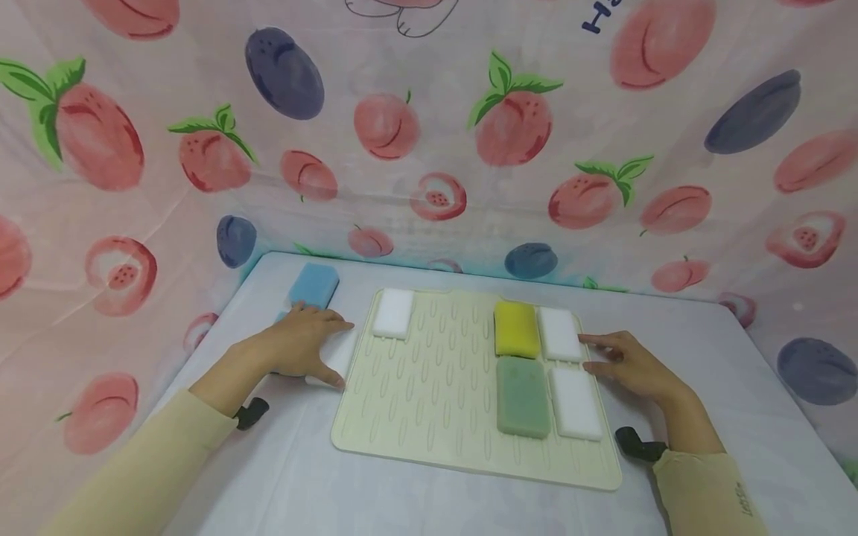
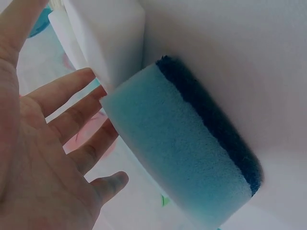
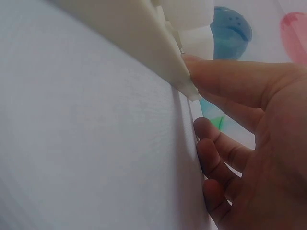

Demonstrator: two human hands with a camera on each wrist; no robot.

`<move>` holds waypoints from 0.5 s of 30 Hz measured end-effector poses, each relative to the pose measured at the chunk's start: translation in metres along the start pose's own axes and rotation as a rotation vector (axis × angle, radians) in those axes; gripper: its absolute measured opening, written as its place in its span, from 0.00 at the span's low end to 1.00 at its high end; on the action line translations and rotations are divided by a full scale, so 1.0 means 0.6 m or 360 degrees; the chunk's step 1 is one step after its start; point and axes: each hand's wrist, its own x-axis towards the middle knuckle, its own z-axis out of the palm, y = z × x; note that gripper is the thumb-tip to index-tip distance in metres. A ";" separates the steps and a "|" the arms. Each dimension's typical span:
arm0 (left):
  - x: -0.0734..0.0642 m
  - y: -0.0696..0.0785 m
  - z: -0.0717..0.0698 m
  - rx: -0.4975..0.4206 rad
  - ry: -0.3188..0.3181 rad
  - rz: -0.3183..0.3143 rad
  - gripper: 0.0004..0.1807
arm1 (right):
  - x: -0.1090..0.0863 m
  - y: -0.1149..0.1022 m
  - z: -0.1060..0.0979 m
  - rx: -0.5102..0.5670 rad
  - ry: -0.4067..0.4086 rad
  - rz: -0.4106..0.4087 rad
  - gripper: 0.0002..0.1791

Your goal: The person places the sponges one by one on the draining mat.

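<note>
My left hand is over the left side of the table, its thumb by the left edge of a cream ridged mat. In the left wrist view its spread fingers lie beside a light-blue sponge with a dark scouring side and a white sponge block; it grips neither. A blue sponge lies just beyond that hand, which partly hides the things below it. My right hand has its fingertips at the mat's right edge, next to two white sponges.
A yellow sponge lies above a green sponge on the mat's right half. One white sponge sits at the mat's upper left corner. Behind the white-covered table hangs a fruit-patterned cloth.
</note>
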 end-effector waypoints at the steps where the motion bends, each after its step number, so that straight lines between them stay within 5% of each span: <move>1: 0.000 0.000 0.001 -0.0003 -0.0001 -0.0002 0.58 | 0.000 0.000 0.000 -0.0003 0.0002 0.0002 0.36; 15: 0.001 0.000 0.006 0.0016 -0.0015 -0.0007 0.59 | 0.000 0.001 0.000 -0.0002 -0.0005 -0.0006 0.35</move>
